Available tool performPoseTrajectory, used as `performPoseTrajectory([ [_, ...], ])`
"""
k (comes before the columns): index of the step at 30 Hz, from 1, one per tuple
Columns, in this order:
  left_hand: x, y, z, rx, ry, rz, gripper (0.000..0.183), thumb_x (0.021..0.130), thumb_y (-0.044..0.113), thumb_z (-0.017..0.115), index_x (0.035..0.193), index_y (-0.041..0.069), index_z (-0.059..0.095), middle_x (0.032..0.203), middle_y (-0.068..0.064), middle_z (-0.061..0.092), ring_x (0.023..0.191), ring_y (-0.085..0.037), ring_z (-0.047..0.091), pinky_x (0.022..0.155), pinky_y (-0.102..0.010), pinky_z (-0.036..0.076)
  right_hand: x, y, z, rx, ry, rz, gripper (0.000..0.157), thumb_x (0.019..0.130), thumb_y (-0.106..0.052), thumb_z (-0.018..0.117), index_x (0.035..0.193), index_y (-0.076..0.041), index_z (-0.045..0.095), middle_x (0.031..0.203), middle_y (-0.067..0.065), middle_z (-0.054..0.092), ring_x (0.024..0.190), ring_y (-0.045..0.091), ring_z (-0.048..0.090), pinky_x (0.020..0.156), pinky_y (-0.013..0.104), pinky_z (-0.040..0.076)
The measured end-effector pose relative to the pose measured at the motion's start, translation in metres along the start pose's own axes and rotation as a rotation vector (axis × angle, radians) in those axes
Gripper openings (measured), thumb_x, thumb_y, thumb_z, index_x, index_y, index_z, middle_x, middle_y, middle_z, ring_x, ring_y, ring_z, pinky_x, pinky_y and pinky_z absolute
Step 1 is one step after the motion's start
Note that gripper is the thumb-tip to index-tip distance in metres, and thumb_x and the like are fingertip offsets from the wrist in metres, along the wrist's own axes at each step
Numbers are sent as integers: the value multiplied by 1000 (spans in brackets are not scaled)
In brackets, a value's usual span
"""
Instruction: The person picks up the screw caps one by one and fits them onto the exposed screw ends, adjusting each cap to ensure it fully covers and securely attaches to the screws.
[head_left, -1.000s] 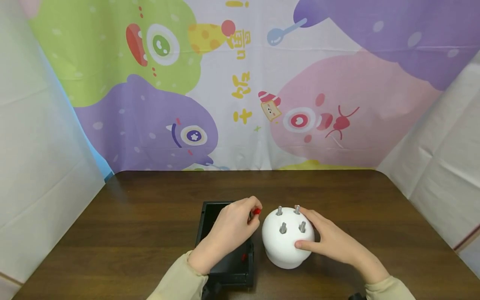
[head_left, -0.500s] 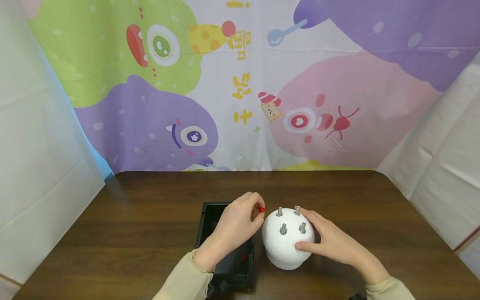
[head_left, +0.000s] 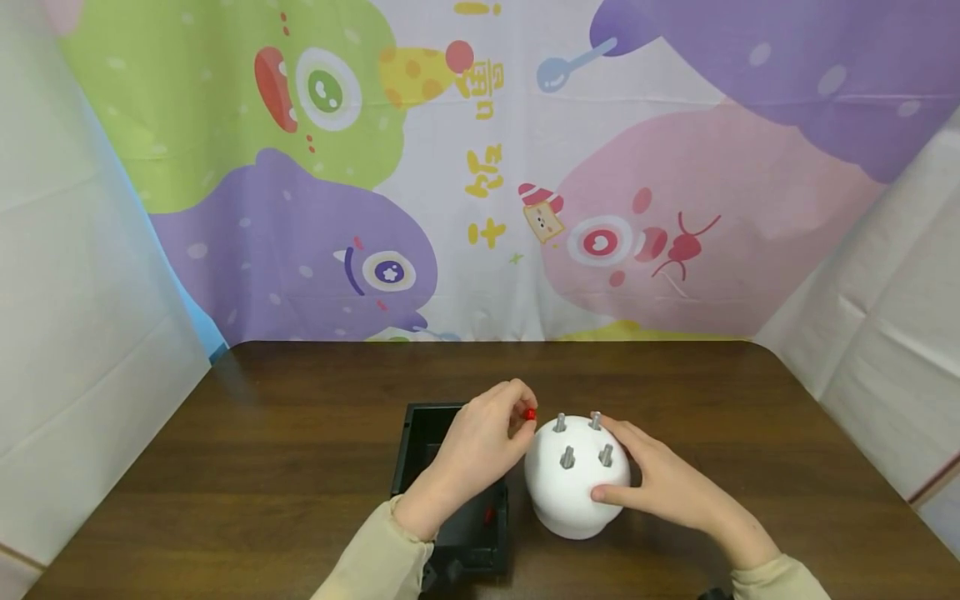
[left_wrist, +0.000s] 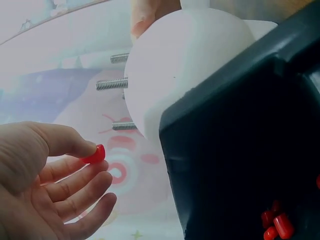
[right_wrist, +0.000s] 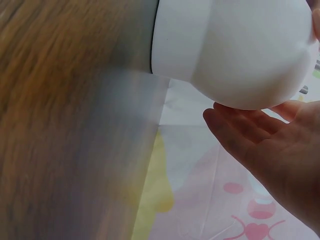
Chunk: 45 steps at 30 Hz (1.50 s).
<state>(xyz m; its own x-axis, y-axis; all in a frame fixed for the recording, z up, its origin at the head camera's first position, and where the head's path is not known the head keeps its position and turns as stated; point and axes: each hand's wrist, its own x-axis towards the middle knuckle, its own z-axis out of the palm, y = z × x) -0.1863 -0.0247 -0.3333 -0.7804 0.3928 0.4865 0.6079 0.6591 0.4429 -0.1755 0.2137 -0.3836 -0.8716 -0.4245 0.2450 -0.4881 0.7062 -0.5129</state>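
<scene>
I am watching the left hand [head_left: 480,437] pinching a small red cap [left_wrist: 94,156] between thumb and fingertips, holding it in the air beside the white dome [head_left: 572,496], apart from the four threaded studs [head_left: 567,457]. The right hand [head_left: 667,482] is gripping the dome's right side, thumb nearer, fingers reaching behind. More red caps [left_wrist: 283,226] are lying in the black tray [head_left: 400,467], which is resting on the wooden table [head_left: 300,433].

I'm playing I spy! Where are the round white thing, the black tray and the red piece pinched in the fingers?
Round white thing [head_left: 562,493], head view: smooth near side.
Black tray [head_left: 463,534], head view: bare floor inside.
Pinched red piece [left_wrist: 97,155], left wrist view: shiny side.
</scene>
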Motion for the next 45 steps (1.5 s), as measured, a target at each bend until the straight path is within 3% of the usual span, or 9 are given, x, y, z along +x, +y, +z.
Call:
performPoseTrajectory([
  [15, 5, 5, 3, -20, 23, 3, 13, 74, 13, 63, 84, 15, 54, 79, 3, 59, 66, -8, 54, 56, -14, 44, 0, 0, -1, 38, -21, 30, 83, 65, -53, 63, 133, -23, 26, 127, -1, 36, 112, 17, 40, 85, 42, 36],
  [26, 7, 9, 4, -46, 4, -50, 13, 75, 19, 64, 83, 16, 55, 78, 6, 55, 66, -5, 50, 57, -15, 43, 0, 1, 1, 26, -13, 22, 82, 65, -54, 62, 132, -25, 26, 126, -8, 37, 110, 9, 39, 85, 39, 37],
  [45, 11, 12, 5, -31, 18, -6, 12, 75, 15, 62, 85, 16, 55, 79, 6, 56, 66, -4, 49, 58, -14, 44, 0, 2, 0, 32, -17, 23, 82, 65, -53, 62, 133, -22, 27, 126, -6, 36, 111, 12, 40, 85, 40, 37],
])
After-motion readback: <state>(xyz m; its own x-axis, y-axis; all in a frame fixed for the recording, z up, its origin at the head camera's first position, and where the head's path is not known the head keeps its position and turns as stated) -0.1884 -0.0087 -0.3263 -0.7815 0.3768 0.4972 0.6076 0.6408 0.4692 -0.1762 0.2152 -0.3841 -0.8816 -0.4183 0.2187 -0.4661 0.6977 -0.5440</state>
